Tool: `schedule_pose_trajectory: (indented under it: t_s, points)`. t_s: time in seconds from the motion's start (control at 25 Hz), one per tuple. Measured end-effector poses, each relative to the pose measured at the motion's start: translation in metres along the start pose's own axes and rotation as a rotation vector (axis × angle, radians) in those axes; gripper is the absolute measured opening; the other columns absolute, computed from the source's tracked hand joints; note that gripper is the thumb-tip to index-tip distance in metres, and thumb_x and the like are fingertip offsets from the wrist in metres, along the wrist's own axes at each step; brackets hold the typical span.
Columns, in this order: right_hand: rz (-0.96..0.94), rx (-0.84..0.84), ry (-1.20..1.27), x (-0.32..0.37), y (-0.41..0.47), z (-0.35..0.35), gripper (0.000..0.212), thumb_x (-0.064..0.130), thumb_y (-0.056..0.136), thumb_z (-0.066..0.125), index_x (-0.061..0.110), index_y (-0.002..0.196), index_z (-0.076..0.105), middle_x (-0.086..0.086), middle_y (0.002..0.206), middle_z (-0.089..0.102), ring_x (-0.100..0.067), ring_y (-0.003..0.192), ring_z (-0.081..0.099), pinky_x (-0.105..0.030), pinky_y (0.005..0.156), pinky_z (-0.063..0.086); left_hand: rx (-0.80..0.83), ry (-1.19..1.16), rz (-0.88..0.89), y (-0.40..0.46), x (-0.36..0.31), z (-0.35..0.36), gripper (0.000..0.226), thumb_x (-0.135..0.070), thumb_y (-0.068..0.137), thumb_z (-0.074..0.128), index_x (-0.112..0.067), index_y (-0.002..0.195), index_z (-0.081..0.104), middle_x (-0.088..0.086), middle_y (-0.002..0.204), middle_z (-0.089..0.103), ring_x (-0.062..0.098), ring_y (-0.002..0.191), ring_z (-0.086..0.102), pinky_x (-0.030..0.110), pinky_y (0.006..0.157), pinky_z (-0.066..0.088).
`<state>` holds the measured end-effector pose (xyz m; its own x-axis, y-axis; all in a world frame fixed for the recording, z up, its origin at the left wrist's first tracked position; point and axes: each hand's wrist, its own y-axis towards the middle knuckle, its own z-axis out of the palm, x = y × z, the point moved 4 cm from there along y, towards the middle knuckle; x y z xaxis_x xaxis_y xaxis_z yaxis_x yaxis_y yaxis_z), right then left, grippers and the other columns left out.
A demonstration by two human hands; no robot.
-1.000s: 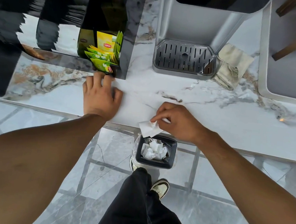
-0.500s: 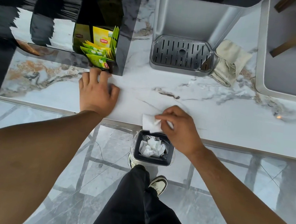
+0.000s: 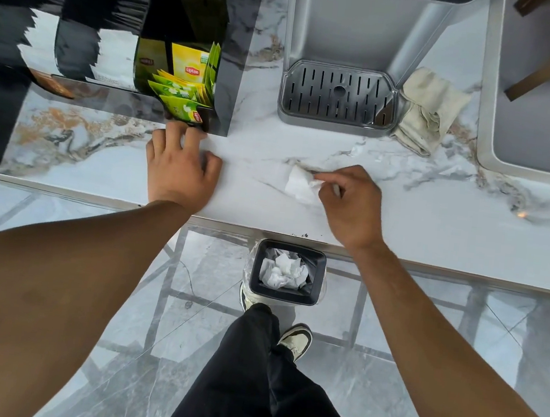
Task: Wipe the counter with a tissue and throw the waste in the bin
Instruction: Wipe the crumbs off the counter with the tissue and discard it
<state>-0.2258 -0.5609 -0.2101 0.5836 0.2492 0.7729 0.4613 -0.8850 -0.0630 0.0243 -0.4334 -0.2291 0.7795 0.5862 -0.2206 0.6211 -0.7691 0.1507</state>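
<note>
My right hand (image 3: 352, 203) pinches a crumpled white tissue (image 3: 299, 185) and presses it on the white marble counter (image 3: 435, 221), a little in from the front edge. My left hand (image 3: 181, 166) lies flat on the counter with fingers spread, just in front of the black organiser. A small black bin (image 3: 285, 272) with a clear liner stands on the floor below the counter edge, between my arms. Crumpled white tissues (image 3: 282, 272) lie inside it. A few dark crumbs (image 3: 301, 235) sit on the counter's front edge above the bin.
A glossy black organiser (image 3: 227, 67) holding green and yellow tea bags (image 3: 184, 86) stands at the back left. A grey machine with a slotted drip tray (image 3: 338, 96) stands behind, a beige cloth (image 3: 426, 112) beside it. A grey tray (image 3: 489, 95) lies far right. My legs (image 3: 269, 377) stand below the bin.
My right hand has moved the tissue from the counter's front edge above the bin back onto the counter, farther in. My left hand has stayed in place.
</note>
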Motion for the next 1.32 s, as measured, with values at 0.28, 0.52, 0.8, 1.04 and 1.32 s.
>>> schedule_pose_trajectory:
  t_s: [0.28,0.52,0.8,1.04,1.32]
  points:
    - [-0.038,0.250,0.065,0.000,-0.082,-0.001,0.024,-0.005,0.083,0.067,0.013,0.095,0.079,-0.001,0.086,0.061,-0.002,0.058,0.050,-0.005,0.061,0.035,-0.002,0.007,0.002,0.001,-0.001,-0.001,0.032,-0.028,0.085,0.048,-0.012,0.111,0.055,0.016,0.117,0.051,0.038,0.106,0.045,0.048,0.096,0.037]
    - [0.010,-0.082,0.025,-0.002,-0.013,-0.008,0.025,0.000,0.085,0.061,0.014,0.097,0.079,-0.008,0.090,0.063,-0.010,0.072,0.061,-0.015,0.075,0.048,0.002,0.009,0.002,-0.001,-0.001,0.000,0.033,-0.029,0.086,0.047,-0.011,0.112,0.055,0.016,0.118,0.050,0.038,0.107,0.045,0.048,0.096,0.037]
    - [-0.107,0.182,0.034,0.006,-0.063,0.010,0.024,-0.002,0.083,0.066,0.013,0.096,0.079,-0.004,0.088,0.061,-0.005,0.067,0.056,-0.010,0.067,0.041,-0.007,-0.001,-0.009,-0.001,0.000,0.000,0.032,-0.028,0.085,0.048,-0.011,0.111,0.056,0.016,0.118,0.050,0.037,0.106,0.045,0.046,0.096,0.036]
    - [-0.155,-0.092,-0.073,0.026,0.031,0.001,0.025,0.001,0.085,0.058,0.010,0.099,0.077,-0.011,0.095,0.061,-0.018,0.083,0.061,-0.021,0.084,0.047,-0.013,-0.003,-0.002,-0.001,-0.002,0.000,0.031,-0.028,0.085,0.048,-0.011,0.110,0.056,0.017,0.117,0.051,0.037,0.106,0.045,0.047,0.096,0.036]
    - [-0.384,0.231,-0.008,0.016,-0.042,0.033,0.020,-0.006,0.085,0.062,0.004,0.098,0.073,-0.009,0.093,0.057,-0.022,0.083,0.059,-0.030,0.079,0.050,0.002,0.009,-0.005,-0.001,0.000,0.001,0.032,-0.029,0.085,0.048,-0.011,0.110,0.055,0.016,0.117,0.050,0.037,0.106,0.045,0.047,0.096,0.037]
